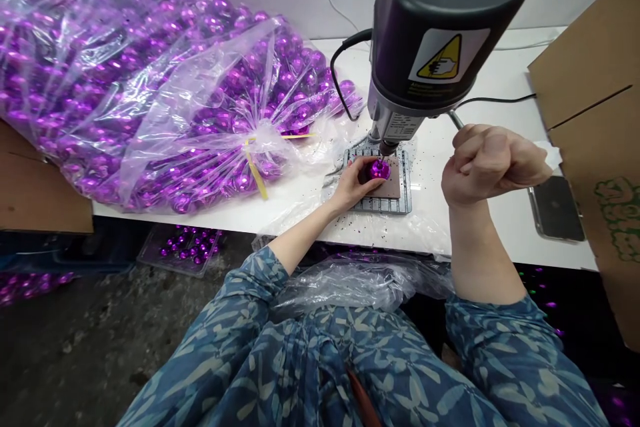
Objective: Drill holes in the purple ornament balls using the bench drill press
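My left hand [356, 181] is closed around a shiny purple ball [380, 169], which rests on a brown square board [393, 187]. The board lies on the slotted metal base [406, 203] of a bench drill press [440, 33]. Right above the ball is the drill chuck [388, 148], its bit pointing down at the ball's top; whether it touches cannot be made out. To the right of the machine my right hand [487, 163] is curled in a fist around the drill press lever [456, 120], whose far end is hidden by the fingers.
A big clear bag [150, 93] full of purple balls covers the table's left. Cardboard boxes [595, 133] stand at the right, near a phone [557, 208]. Dark shavings surround the base. Below the left edge, a clear tray [187, 247] holds more balls. Plastic film [350, 280] covers my lap.
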The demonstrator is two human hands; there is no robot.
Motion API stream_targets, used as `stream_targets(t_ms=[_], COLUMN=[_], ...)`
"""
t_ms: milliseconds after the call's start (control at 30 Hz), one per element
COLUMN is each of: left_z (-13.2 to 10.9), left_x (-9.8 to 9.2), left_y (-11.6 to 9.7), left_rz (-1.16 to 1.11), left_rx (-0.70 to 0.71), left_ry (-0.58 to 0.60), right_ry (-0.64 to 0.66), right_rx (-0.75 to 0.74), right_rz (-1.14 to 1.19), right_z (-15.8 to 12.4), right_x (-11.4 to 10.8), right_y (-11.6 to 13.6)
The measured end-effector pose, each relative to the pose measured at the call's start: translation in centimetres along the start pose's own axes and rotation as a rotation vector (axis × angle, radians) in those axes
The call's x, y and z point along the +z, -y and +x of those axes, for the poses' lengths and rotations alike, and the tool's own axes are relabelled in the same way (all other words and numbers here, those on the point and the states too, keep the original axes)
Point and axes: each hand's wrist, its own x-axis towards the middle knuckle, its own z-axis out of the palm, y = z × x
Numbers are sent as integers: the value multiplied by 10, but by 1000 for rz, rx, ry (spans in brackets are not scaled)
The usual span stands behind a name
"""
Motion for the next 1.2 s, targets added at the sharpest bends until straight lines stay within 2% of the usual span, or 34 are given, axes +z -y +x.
stream_targets(t_ms=[133, 233, 367, 467, 533, 600, 733, 800, 833, 867, 933, 1100, 1167, 1200], left_z=[0, 0, 2, -4, -20, -48, -123, -146, -149, -144, -113, 30, 75, 90], left_x=[1, 1, 3, 3, 1, -5, -21, -31, -38, -45, -64, -120, -136, -141], left_y=[1, 3, 0, -12, -23, -34, -44, -43, -41, -38, -31, -8, 3, 8], left_rz=[11, 27, 66, 140, 234, 315, 473, 567, 587, 593, 589, 703, 797, 832], left_rx=[-3, -5, 28, 78, 133, 222, 395, 435, 447, 447, 390, -50, -207, -253], left_ry=[-5, -4, -13, -100, -189, -185, 111, 198, 211, 202, 133, -138, -211, -219], right_ry=[20, 28, 22, 71, 90, 82, 40, 18, 8, -8, -32, -50, -38, -36], right_rx=[-15, 24, 181, 357, 408, 429, 481, 487, 485, 478, 478, 452, 440, 431], right_rz=[33, 55, 48, 29, 27, 43, 116, 133, 136, 137, 128, 85, 79, 80], right_z=[-2, 9, 49, 81, 93, 96, 91, 89, 88, 88, 88, 88, 88, 88], right_x=[1, 9, 33, 52, 58, 60, 56, 55, 55, 55, 56, 57, 57, 57], right_y=[8, 19, 28, 26, 23, 21, 16, 12, 10, 9, 6, 4, 5, 5])
